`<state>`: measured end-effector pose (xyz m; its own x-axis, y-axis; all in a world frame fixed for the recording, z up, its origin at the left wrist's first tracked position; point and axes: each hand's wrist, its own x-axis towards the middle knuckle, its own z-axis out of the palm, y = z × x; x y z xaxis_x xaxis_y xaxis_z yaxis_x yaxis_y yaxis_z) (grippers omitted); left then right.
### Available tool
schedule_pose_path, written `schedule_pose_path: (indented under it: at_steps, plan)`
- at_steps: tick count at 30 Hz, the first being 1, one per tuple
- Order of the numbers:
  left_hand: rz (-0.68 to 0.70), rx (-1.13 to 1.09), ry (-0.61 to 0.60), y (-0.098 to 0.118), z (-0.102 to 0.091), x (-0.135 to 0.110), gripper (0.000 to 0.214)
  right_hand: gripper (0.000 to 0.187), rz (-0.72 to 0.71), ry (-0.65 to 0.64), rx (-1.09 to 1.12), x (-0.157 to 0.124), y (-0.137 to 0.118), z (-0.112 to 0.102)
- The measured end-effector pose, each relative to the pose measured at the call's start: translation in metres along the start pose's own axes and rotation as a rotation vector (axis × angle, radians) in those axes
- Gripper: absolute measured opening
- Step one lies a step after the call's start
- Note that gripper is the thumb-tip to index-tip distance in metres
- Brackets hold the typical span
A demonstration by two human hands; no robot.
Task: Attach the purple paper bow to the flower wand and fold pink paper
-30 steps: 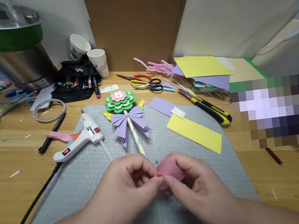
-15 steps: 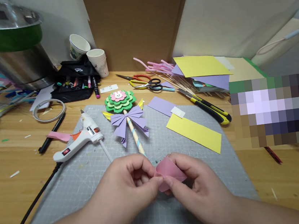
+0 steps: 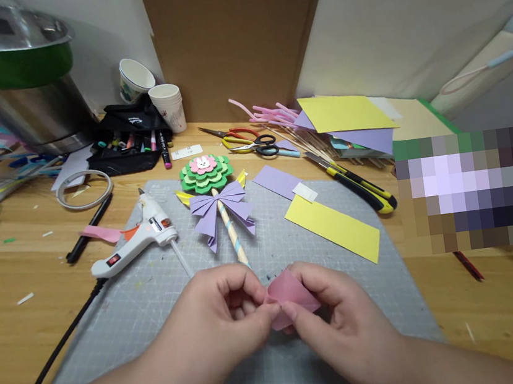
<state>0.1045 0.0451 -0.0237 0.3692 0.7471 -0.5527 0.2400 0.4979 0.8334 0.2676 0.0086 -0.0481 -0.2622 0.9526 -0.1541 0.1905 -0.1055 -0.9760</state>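
Note:
Between my two hands is a small folded piece of pink paper (image 3: 293, 296), held just above the grey cutting mat (image 3: 163, 346). My left hand (image 3: 229, 326) pinches its left edge between thumb and forefinger. On the other side, my right hand (image 3: 341, 312) grips it with the thumb in front and the fingers behind, mostly hidden. Just beyond my hands lies a paper flower (image 3: 206, 173) with green layers and a pink rabbit-faced centre. A purple pleated bow (image 3: 223, 205) sits on its striped stick (image 3: 232, 232).
A glue gun (image 3: 136, 241) lies left on the mat, its cord running forward. Yellow paper (image 3: 336, 229) and purple paper (image 3: 276, 182) lie right, near a utility knife (image 3: 358, 185). Behind are scissors (image 3: 255, 145), paper cups (image 3: 167, 106) and a black marker case (image 3: 129, 148).

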Motion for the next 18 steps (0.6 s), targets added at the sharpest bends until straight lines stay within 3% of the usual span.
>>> schedule_pose_path:
  at_steps: [8,18]
  plan:
    - [-0.015,-0.012,0.006,0.0000,0.0022,0.0009,0.023,0.017,0.043,0.027,-0.044,0.0023,-0.0042,0.0011]
    - [-0.033,-0.006,0.007,0.0028,0.0016,0.0005,0.020,0.019,0.057,-0.020,0.064,0.0004,-0.0008,-0.0003]
